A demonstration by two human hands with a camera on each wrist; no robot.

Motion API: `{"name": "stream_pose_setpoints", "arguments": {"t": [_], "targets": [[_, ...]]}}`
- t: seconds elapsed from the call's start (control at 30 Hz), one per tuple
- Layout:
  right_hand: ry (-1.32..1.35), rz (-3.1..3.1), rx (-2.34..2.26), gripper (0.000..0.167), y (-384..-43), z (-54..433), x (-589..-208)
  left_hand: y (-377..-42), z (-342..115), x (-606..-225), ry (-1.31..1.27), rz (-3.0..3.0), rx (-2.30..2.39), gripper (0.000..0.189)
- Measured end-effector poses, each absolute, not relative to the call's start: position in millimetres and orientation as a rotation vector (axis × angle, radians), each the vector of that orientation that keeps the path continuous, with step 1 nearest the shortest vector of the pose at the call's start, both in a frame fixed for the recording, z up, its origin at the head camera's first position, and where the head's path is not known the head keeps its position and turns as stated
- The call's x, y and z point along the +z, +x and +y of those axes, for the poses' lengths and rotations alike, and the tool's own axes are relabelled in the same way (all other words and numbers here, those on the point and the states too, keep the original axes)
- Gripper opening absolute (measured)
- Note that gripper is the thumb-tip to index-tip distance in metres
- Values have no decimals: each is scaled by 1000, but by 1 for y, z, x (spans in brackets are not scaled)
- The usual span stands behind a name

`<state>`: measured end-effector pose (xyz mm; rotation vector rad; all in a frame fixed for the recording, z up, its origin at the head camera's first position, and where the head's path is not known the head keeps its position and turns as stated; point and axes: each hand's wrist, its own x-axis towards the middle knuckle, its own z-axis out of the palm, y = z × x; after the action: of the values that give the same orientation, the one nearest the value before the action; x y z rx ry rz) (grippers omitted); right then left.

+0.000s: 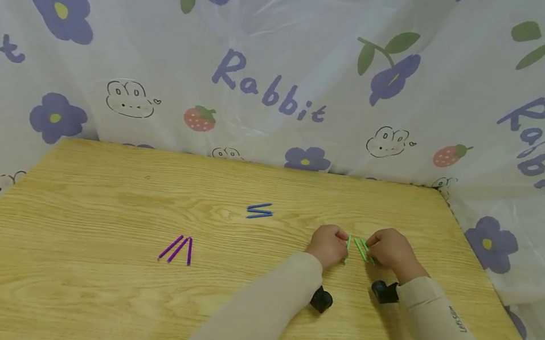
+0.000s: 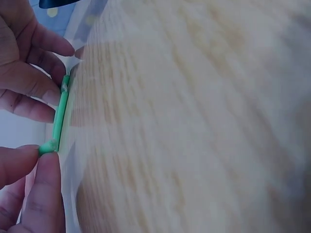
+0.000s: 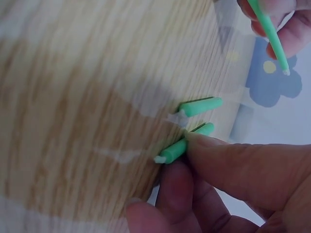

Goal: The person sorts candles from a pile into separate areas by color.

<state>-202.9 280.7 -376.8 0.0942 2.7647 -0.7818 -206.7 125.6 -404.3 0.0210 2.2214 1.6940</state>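
Note:
My left hand pinches a thin green candle upright, held between thumb and fingers. In the left wrist view, an end of that candle shows between the fingertips. To its right, my right hand pinches another green candle that lies on the table. Beside this one, a further green candle rests on the wood untouched, with a pale wick end. The right-hand fingers partly hide the candle they hold.
Several purple candles lie fanned out at the left on the wooden table. Further back, near the middle, lie blue candles. A printed curtain hangs behind the table's back edge. Black wrist cameras sit below both hands.

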Motion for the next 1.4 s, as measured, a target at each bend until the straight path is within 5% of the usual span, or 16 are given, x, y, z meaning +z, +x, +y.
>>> {"name": "stream_pose_setpoints", "arguments": {"t": [1.4], "targets": [[96, 2753, -790, 22, -205, 283, -380, -207, 144, -408, -75, 2369, 1630, 16]]}}
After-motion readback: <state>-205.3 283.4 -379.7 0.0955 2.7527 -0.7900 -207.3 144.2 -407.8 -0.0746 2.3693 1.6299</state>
